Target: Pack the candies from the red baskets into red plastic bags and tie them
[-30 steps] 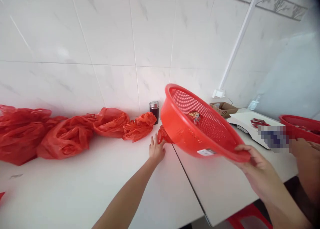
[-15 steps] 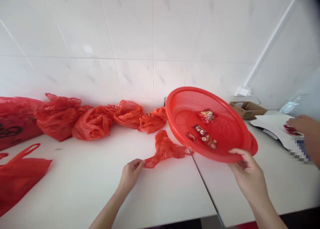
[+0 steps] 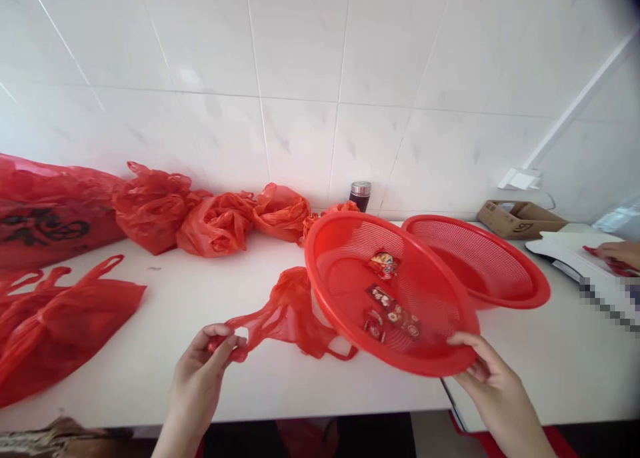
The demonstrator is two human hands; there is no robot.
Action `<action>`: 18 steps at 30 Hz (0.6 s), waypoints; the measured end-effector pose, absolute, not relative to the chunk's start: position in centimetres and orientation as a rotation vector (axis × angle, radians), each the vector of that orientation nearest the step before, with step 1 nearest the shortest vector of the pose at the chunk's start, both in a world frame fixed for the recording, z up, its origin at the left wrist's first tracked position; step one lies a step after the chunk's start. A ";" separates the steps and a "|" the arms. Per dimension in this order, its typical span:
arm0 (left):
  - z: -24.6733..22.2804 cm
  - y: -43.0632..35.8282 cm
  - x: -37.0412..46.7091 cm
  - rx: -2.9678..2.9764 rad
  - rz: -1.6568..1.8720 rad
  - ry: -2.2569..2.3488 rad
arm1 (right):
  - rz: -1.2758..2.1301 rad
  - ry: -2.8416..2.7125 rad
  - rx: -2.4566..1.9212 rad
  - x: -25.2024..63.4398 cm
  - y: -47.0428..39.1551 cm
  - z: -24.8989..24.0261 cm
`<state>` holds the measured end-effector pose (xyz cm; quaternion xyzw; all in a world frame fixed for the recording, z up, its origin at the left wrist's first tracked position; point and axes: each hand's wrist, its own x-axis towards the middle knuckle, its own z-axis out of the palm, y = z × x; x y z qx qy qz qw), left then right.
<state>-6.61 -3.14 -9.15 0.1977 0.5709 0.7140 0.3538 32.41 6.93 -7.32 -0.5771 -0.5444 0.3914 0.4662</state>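
My right hand [image 3: 493,371] grips the near rim of a red mesh basket [image 3: 345,238], which tilts toward me. Several small wrapped snack packets [image 3: 384,265] lie on the basket's bottom. My left hand [image 3: 205,361] is closed on one handle of a thin red plastic bag [image 3: 287,305]. That bag stretches limp across the white table to the basket's left edge, its other handle loop lying under the rim. Behind the held basket stands a second red basket [image 3: 520,265], its inside partly covered by the first.
Several filled red bags [image 3: 217,225] line the wall, and another red bag [image 3: 85,325] lies at left. A dark flask [image 3: 360,195] and a cardboard box [image 3: 523,219] stand at the back. Another person's hand [image 3: 620,253] is over a white device [image 3: 575,258] at right.
My left hand has drawn the bag's handle left and toward me, stretching the bag. The held basket has moved nearer, uncovering the second basket and the flask behind it.
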 end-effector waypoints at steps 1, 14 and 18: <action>-8.7 -3.3 -6.4 0.512 1.841 1.462 | 0.913 -1.338 -1.459 32.3 7.0 -7.9; -4.0 -3.5 -2.6 0.614 1.721 1.394 | 0.856 -1.501 -1.597 29.8 5.0 -7.1; -3.6 -3.3 -0.4 0.612 1.700 1.294 | 1.344 -1.831 -1.042 21.9 1.1 -4.9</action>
